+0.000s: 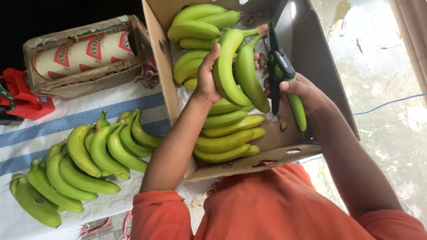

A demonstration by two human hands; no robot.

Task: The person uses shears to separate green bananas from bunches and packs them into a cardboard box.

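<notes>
I log: left hand (207,75) fingers wrapped round green banana cluster (238,66), right hand (302,91) fingers clenched on green-handled shears (282,75) over cardboard box (249,162).

Fruit packing spot: open brown cardboard carton (307,49) of green bananas (222,142), more bunches (84,164) on striped cloth-covered table (26,142), wet concrete floor (382,66).

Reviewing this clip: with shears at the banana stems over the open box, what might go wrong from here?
1. The shears in the right hand sit close to the left hand gripping the banana cluster; fingers might get nicked.
2. The blades could scar neighbouring fruit.
3. A cut piece may drop onto bananas in the cardboard box.
</notes>
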